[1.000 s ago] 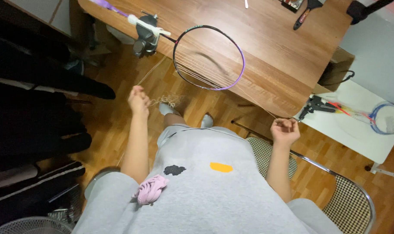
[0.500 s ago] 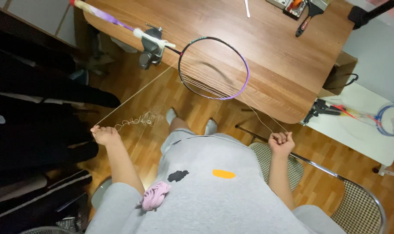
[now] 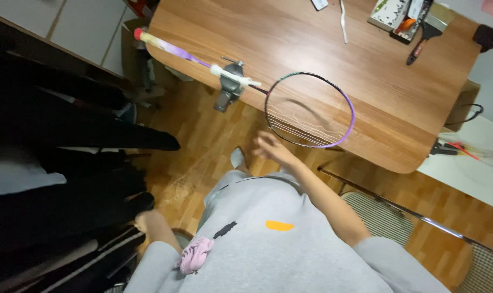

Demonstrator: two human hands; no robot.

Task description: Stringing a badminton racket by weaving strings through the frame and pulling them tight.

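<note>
Racket: badminton racket (image 3: 310,110) with black and purple frame, partly strung, lying over the near edge of the wooden table (image 3: 311,38); head overhanging toward the body, handle end pointing away to the left.
Long axis: from the red-capped handle at far left, through the clamp (image 3: 228,87) on the shaft, to the oval head at right; running slantwise along the table's edge.
Strings: loose, wavy pale lines across the lower half of the head.
Right hand (image 3: 271,149): reaching forward, just below the lower rim of the head, near but apart; blurred, fingers seemingly spread, no hold visible, so grip state not certain.
Left hand (image 3: 149,221): drawn back low beside the hip, well apart from the racket; mostly hidden, closure unreadable.
Nearer hand: right, by far; head lying just ahead and slightly right of it.
Around: tools (image 3: 420,40) at the table's far corner, chair (image 3: 420,222) at right, wood floor below.
</note>
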